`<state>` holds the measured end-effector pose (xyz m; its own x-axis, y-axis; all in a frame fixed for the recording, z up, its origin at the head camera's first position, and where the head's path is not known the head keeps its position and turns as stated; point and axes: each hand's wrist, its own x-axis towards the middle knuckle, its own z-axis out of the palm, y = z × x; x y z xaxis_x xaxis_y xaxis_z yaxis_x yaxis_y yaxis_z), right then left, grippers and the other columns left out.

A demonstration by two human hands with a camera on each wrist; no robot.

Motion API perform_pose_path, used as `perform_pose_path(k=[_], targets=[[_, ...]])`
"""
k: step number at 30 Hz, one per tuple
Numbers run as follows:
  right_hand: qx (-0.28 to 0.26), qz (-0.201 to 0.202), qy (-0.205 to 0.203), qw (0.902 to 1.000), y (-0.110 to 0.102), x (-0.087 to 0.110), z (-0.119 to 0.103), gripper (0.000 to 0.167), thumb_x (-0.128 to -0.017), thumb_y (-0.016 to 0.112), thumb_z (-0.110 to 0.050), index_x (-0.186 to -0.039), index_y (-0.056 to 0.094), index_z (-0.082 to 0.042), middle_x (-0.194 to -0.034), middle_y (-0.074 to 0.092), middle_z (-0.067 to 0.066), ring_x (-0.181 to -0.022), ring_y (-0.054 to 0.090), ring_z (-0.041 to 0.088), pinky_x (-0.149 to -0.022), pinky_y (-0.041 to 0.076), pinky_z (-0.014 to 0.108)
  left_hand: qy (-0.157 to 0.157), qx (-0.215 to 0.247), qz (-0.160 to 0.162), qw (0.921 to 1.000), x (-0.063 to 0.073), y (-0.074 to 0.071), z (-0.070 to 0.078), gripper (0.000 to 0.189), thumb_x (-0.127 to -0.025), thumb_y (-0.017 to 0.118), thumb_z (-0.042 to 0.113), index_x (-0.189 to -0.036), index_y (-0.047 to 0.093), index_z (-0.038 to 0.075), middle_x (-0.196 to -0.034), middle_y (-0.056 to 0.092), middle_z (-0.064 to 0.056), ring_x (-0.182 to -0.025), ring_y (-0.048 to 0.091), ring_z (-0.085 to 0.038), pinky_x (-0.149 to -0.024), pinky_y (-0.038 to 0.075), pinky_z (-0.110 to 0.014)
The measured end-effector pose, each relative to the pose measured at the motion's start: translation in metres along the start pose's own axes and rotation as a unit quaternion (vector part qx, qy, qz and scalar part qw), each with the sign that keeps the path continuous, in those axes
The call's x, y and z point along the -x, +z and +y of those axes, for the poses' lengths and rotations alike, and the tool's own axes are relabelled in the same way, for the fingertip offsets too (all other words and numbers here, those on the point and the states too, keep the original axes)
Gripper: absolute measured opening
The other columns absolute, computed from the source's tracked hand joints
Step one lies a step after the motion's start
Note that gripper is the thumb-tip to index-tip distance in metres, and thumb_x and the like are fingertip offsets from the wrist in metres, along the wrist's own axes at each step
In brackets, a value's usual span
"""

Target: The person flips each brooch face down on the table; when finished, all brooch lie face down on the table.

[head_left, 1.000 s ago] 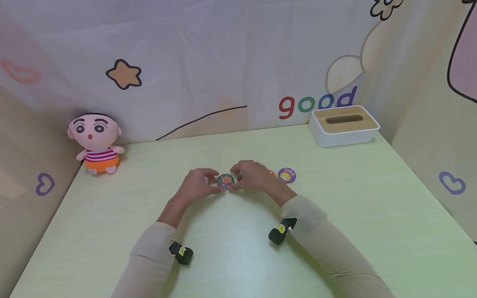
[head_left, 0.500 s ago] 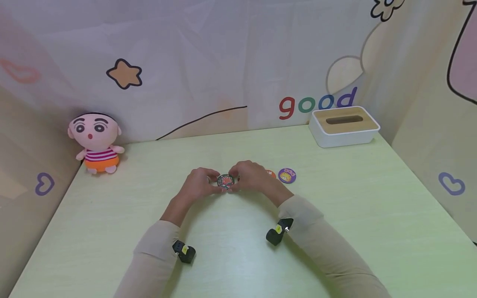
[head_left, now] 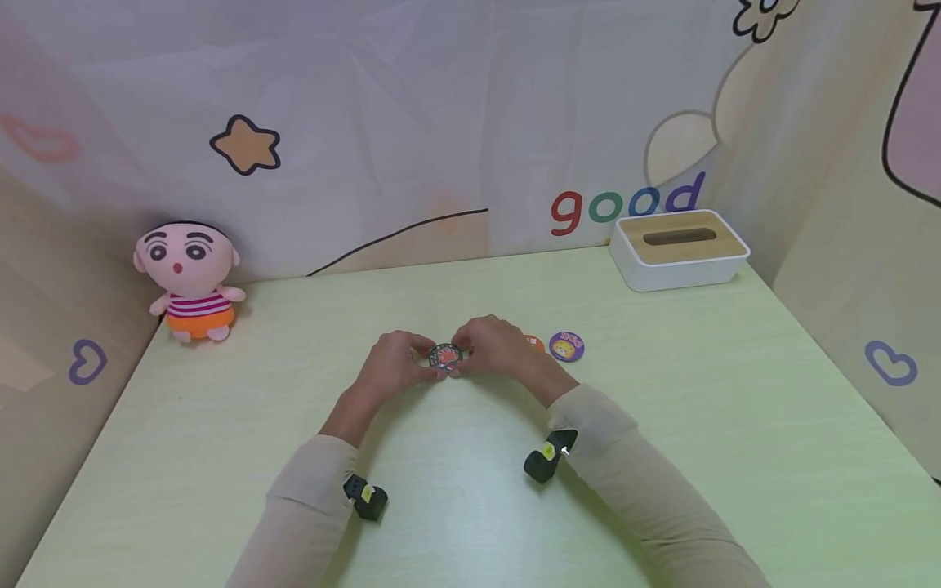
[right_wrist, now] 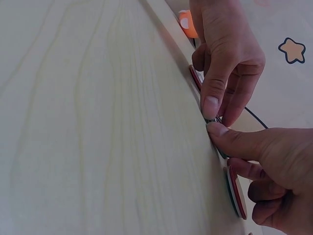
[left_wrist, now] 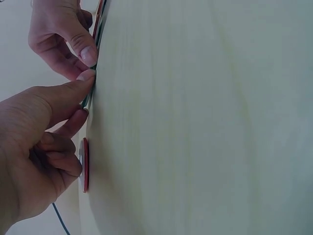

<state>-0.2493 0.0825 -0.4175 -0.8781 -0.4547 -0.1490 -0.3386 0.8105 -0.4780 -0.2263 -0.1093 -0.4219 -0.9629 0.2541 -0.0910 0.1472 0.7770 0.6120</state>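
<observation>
A small round dark-rimmed disc with a reddish picture (head_left: 444, 357) lies between my hands near the middle of the table. My left hand (head_left: 393, 361) pinches its left edge between thumb and fingers. From the other side my right hand (head_left: 494, 349) pinches the right edge, and the two thumbs meet at the near rim. A red-edged disc (left_wrist: 85, 166) shows beside the curled lower fingers of the left hand in the left wrist view. Beside the right hand's lower fingers, the right wrist view shows another disc (right_wrist: 235, 193), seen edge-on.
An orange disc (head_left: 535, 343), partly hidden by the right hand, and a purple disc (head_left: 567, 347) lie to the right. A plush doll (head_left: 193, 282) sits at the back left. At the back right, a white tissue box with a wooden top (head_left: 680, 249) stands near the curtain.
Both hands have drawn in slightly on the dark-rimmed disc, the forearms shifting a little. In the last half second, they have stayed almost still.
</observation>
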Motion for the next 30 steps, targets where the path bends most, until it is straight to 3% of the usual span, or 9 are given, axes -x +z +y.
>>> perform_pose_path(k=[6, 17, 24, 30], targets=[[-0.002, 0.003, -0.002, 1.0000, -0.0003, 0.0008, 0.0010, 0.040, -0.085, 0.084, -0.029, -0.120, 0.074, -0.012, -0.110, 0.076, 0.003, -0.097, 0.065, 0.016, -0.091, 0.053, 0.036, 0.003, -0.003, 0.000, 1.0000, -0.0012, 0.0017, -0.0006, 0.045, -0.082, 0.085, 0.018, -0.122, 0.073, 0.003, -0.113, 0.077, -0.013, -0.106, 0.064, -0.025, -0.096, 0.051, -0.044], [-0.019, 0.013, -0.020, 0.9995, 0.0000, 0.0008, 0.0036, 0.036, -0.082, 0.086, -0.025, -0.113, 0.074, -0.012, -0.091, 0.073, 0.000, -0.082, 0.060, 0.013, -0.075, 0.044, 0.027, 0.011, 0.003, 0.007, 0.9999, 0.0010, 0.0039, -0.0022, 0.039, -0.083, 0.084, 0.015, -0.118, 0.075, 0.004, -0.107, 0.077, -0.011, -0.100, 0.064, -0.025, -0.092, 0.052, -0.042], [-0.027, 0.015, -0.026, 0.9992, -0.0012, 0.0018, 0.0023, 0.034, -0.082, 0.086, -0.023, -0.112, 0.074, -0.011, -0.089, 0.073, 0.000, -0.081, 0.059, 0.014, -0.076, 0.044, 0.027, 0.025, 0.006, 0.012, 0.9996, 0.0025, 0.0021, -0.0017, 0.037, -0.083, 0.083, 0.011, -0.118, 0.075, 0.004, -0.106, 0.077, -0.012, -0.097, 0.062, -0.025, -0.089, 0.051, -0.040], [-0.035, 0.014, -0.026, 0.9990, -0.0013, 0.0021, 0.0017, 0.035, -0.082, 0.086, -0.022, -0.112, 0.072, -0.011, -0.091, 0.074, 0.001, -0.083, 0.061, 0.014, -0.078, 0.047, 0.029, 0.018, 0.014, 0.014, 0.9996, 0.0030, 0.0007, -0.0014, 0.036, -0.082, 0.083, 0.010, -0.117, 0.075, 0.004, -0.103, 0.077, -0.011, -0.094, 0.058, -0.023, -0.083, 0.047, -0.034]])
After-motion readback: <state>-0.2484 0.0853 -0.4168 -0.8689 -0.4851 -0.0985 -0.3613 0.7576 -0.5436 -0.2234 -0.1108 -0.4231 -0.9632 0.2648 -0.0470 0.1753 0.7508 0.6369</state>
